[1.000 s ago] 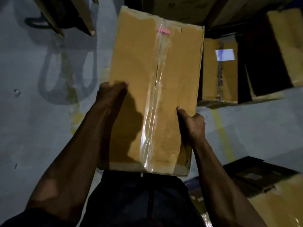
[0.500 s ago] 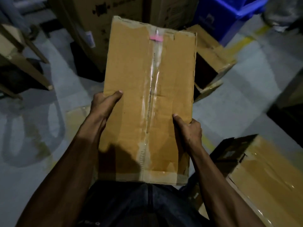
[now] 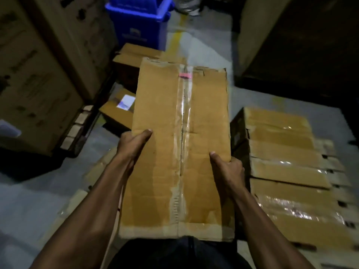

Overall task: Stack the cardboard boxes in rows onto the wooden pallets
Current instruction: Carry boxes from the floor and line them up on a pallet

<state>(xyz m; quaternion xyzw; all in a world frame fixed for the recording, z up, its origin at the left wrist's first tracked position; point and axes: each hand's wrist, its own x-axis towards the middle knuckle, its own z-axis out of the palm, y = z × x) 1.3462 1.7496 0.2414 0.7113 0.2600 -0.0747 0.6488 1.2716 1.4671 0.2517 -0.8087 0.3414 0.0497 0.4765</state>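
Observation:
I carry a long brown cardboard box (image 3: 163, 148) in front of my body, its top sealed with clear tape and a small pink mark at the far end. My left hand (image 3: 134, 141) grips its left edge, thumb on top. My right hand (image 3: 228, 168) grips its right edge, thumb on top too. To the right, a row of several taped cardboard boxes (image 3: 285, 171) lies side by side low down. The pallet under them is hidden.
Tall printed cartons (image 3: 38, 70) stand at the left. A blue plastic bin (image 3: 139, 22) is at the back. Loose boxes (image 3: 118, 111) lie on the grey floor beyond the carried box. A large dark stack (image 3: 303, 45) fills the right rear. Flattened cardboard (image 3: 97, 167) lies lower left.
My view has swung to the right while both hands kept their hold on the box. The row of boxes on the right has come fully into view, and the blue bin is now centred.

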